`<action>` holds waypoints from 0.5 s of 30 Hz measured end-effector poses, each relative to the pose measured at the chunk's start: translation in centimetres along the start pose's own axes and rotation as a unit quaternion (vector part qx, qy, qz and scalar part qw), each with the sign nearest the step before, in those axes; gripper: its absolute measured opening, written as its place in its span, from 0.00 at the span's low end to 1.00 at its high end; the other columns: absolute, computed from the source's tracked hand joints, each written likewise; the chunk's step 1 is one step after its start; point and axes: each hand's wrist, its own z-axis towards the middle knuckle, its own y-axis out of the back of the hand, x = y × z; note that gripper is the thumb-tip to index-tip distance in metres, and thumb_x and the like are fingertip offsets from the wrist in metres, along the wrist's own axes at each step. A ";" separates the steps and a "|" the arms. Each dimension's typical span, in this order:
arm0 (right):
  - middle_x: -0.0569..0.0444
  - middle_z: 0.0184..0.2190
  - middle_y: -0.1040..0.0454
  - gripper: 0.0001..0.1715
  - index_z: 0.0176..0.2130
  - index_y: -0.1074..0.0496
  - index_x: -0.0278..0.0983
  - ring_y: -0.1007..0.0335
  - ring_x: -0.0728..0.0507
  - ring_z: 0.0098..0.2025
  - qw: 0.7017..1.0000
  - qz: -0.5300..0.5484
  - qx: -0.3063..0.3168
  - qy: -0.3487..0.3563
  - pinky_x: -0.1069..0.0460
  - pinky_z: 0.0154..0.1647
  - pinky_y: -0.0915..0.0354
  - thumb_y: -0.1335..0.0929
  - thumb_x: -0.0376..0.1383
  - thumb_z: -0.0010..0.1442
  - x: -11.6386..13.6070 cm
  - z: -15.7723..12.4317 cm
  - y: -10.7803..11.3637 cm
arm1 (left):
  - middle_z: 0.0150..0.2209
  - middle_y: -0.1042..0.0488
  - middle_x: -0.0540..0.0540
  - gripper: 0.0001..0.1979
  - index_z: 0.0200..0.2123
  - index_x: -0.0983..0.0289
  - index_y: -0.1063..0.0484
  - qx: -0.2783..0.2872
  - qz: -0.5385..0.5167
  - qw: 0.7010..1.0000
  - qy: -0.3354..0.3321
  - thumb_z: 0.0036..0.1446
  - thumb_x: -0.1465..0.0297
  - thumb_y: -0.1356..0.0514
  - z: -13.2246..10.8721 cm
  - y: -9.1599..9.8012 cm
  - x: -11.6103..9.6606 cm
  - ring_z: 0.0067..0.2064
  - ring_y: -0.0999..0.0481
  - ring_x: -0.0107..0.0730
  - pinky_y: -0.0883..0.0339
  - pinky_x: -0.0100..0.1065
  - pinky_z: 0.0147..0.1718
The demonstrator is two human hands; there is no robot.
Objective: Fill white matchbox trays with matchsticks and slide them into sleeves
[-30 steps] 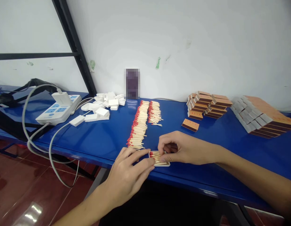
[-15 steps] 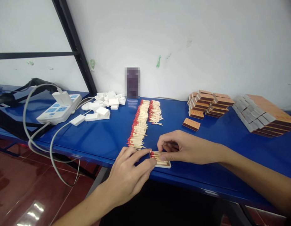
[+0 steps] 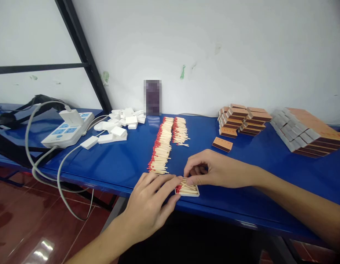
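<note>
A small white tray (image 3: 197, 194) full of red-tipped matches lies at the front edge of the blue table. My left hand (image 3: 153, 203) is at the tray's left end, thumb and fingers apart around its corner, its index fingertip over the match heads. Over the tray's upper right side is my right hand (image 3: 214, 169), its fingers curled and its thumb on the matches; what its fingertips grip is too small to make out. Behind the tray run a long row of matches (image 3: 161, 148) and a shorter row (image 3: 180, 132).
One matchbox (image 3: 222, 144) lies behind my right hand, with stacked matchboxes (image 3: 244, 119) and a larger stack (image 3: 310, 128) further right. White trays (image 3: 119, 126) are piled at the left, beside a power strip (image 3: 68, 134) with cables. A pixelated dark object (image 3: 152, 98) stands by the wall.
My left index finger has moved further over the tray, and the left thumb has drawn down to its lower edge. My right hand has shifted slightly over the matches. The view has moved a little.
</note>
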 end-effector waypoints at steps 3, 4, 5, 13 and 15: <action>0.56 0.27 0.27 0.18 0.37 0.22 0.36 0.35 0.49 0.27 1.000 0.008 -0.002 0.004 0.54 0.27 0.39 0.29 0.48 0.58 0.1 -0.1 0.0 | 0.51 0.24 0.56 0.14 0.55 0.62 0.31 0.013 0.006 1.000 0.002 0.67 0.72 0.43 0.0 0.0 0.0 0.46 0.29 0.41 0.36 0.42 0.43; 0.56 0.28 0.27 0.17 0.37 0.22 0.36 0.34 0.50 0.28 1.000 0.007 -0.006 0.009 0.54 0.27 0.38 0.29 0.48 0.58 0.1 -0.1 -0.1 | 0.51 0.24 0.56 0.13 0.53 0.62 0.31 0.014 0.005 1.000 0.003 0.67 0.72 0.43 0.0 0.0 0.0 0.46 0.29 0.41 0.36 0.42 0.44; 0.55 0.29 0.26 0.16 0.37 0.22 0.36 0.34 0.50 0.28 1.000 0.006 -0.009 0.015 0.54 0.28 0.38 0.29 0.47 0.58 0.1 -0.1 -0.1 | 0.51 0.24 0.55 0.12 0.52 0.62 0.30 0.014 0.002 1.000 0.004 0.67 0.72 0.43 0.0 0.0 0.1 0.46 0.29 0.40 0.36 0.42 0.44; 0.55 0.33 0.27 0.08 0.35 0.22 0.37 0.32 0.50 0.30 0.999 -0.029 0.007 0.037 0.54 0.30 0.34 0.29 0.39 0.59 0.4 -0.3 -0.1 | 0.51 0.24 0.54 0.12 0.53 0.61 0.31 0.016 -0.007 1.000 0.013 0.66 0.72 0.43 -0.1 -0.1 0.0 0.46 0.29 0.39 0.37 0.41 0.44; 0.55 0.33 0.27 0.06 0.34 0.23 0.36 0.33 0.51 0.30 0.998 -0.040 0.004 0.044 0.54 0.30 0.35 0.30 0.37 0.59 0.4 -0.4 -0.1 | 0.51 0.24 0.54 0.12 0.52 0.61 0.30 0.015 -0.002 1.000 0.011 0.67 0.71 0.43 -0.1 -0.1 0.0 0.46 0.29 0.39 0.38 0.41 0.43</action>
